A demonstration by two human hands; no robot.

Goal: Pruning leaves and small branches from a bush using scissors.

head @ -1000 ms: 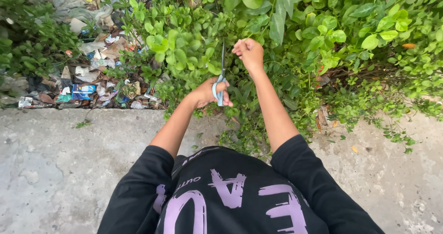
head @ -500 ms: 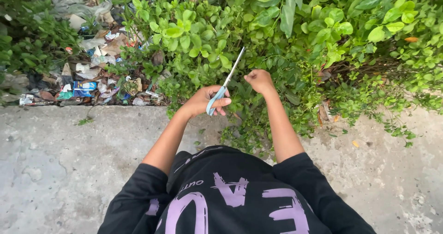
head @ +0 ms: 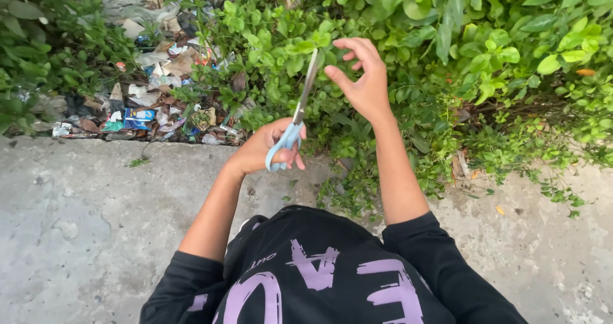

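Observation:
My left hand [head: 265, 148] grips the light blue handles of a pair of scissors [head: 295, 116]; the closed blades point up and away into a leafy green bush [head: 408, 36]. My right hand [head: 364, 75] is raised just right of the blade tips, fingers spread and curled, holding nothing that I can see. Both arms reach out over the edge of the concrete ground [head: 76, 222] towards the bush. A black shirt with pale purple print fills the bottom of the view.
A heap of litter [head: 153, 100], with wrappers, paper scraps and dry leaves, lies among the plants at the upper left, along the concrete's edge. Low creeping stems [head: 549, 190] spill over the concrete at the right.
My right hand has risen from the low stems and opened out beside the blade tips. The left hand with the scissors has shifted slightly left and down, blades more upright.

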